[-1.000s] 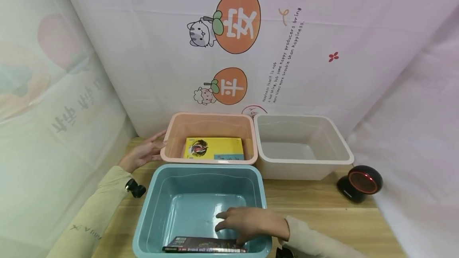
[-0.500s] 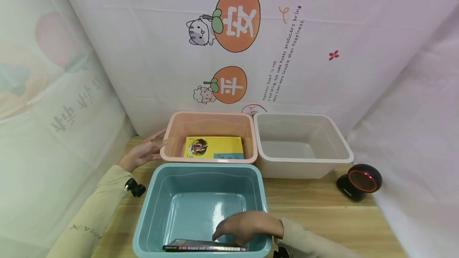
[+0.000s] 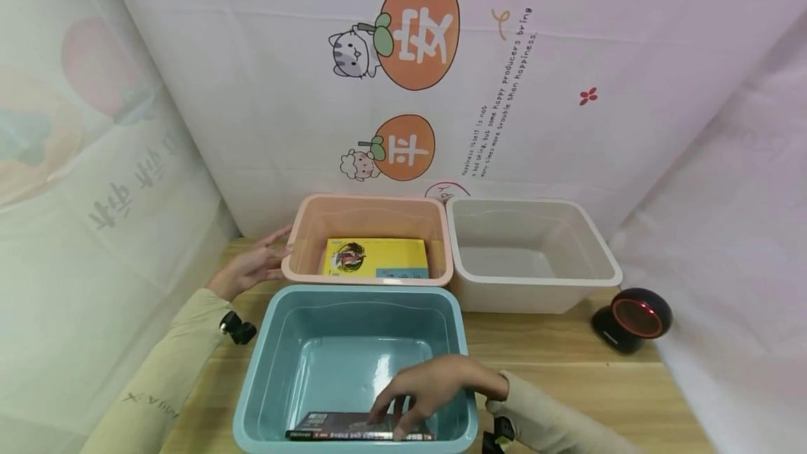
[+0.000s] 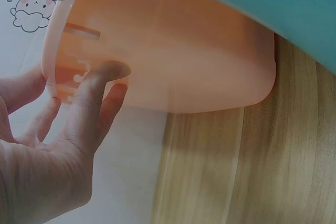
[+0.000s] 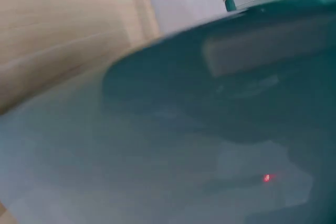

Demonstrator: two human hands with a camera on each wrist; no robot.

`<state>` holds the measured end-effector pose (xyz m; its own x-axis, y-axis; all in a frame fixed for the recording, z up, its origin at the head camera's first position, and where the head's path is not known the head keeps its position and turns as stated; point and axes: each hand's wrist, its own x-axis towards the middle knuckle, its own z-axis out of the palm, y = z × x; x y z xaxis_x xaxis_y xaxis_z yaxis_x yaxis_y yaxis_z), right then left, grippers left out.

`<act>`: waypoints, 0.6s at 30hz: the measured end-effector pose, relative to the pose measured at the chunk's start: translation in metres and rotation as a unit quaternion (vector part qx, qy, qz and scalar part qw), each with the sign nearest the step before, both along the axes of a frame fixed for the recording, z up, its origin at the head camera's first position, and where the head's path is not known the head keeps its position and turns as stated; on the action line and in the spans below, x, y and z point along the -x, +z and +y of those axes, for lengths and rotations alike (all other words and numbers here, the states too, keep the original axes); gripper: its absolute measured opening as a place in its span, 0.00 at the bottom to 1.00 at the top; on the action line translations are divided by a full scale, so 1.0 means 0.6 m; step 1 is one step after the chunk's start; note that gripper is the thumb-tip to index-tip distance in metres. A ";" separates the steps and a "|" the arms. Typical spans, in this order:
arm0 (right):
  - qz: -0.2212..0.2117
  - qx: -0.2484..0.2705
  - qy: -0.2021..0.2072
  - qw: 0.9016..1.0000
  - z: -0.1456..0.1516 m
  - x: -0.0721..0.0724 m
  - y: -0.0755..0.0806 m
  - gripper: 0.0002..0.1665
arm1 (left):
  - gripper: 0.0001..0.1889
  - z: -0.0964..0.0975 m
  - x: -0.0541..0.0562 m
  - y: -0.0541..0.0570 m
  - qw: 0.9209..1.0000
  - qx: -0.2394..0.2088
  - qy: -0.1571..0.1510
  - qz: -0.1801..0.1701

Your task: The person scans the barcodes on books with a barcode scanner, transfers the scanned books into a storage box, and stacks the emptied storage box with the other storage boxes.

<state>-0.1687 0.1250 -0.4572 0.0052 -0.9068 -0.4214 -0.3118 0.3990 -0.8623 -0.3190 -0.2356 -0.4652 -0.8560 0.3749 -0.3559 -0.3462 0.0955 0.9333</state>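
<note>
My left hand [image 3: 251, 266] has its extended fingers against the outer left side of the pink bin [image 3: 288, 273], touching it just under the rim, as the left wrist view shows. My right hand [image 3: 430, 385] reaches into the front of the blue bin [image 3: 463, 370]. Its bent fingers lie over the cover of a dark book [image 3: 340, 423], with the thumb at the near spine edge, pinching it. This book leans low along the bin's near wall, spine towards me. In the right wrist view the blue bin's wall fills most of the picture and hides the fingers.
A yellow book [image 3: 384, 252] lies in the pink bin. A pale grey bin [image 3: 536, 280] stands to its right. Further right is a small black device with a red ring [image 3: 639, 319] on the wooden table [image 3: 536, 349]. Printed white cloth [image 3: 284, 90] stands behind.
My right hand first dipped down towards the book, then its fingers came over the cover and spine edge. The dark book's cover shows more now. The left hand stays put.
</note>
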 end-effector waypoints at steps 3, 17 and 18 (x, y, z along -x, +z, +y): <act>0.048 -0.010 -0.010 0.999 -0.005 -0.008 0.010 0.27 | 0.40 -0.001 0.001 0.001 1.000 -0.001 0.000 -0.001; 0.370 -0.070 -0.046 0.925 0.008 -0.037 -0.009 0.17 | 0.40 -0.003 0.000 -0.001 1.000 0.001 0.003 0.001; 0.369 -0.070 -0.052 0.925 0.010 -0.037 -0.010 0.17 | 0.40 -0.002 0.001 -0.001 1.000 0.001 0.004 0.001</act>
<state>-0.1464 0.1310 -0.4631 -0.4149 -0.8224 -0.3892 -0.7486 0.5517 -0.3677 -0.3193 -0.2370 -0.4659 -0.8599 0.3669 -0.3550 -0.3451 0.0946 0.9338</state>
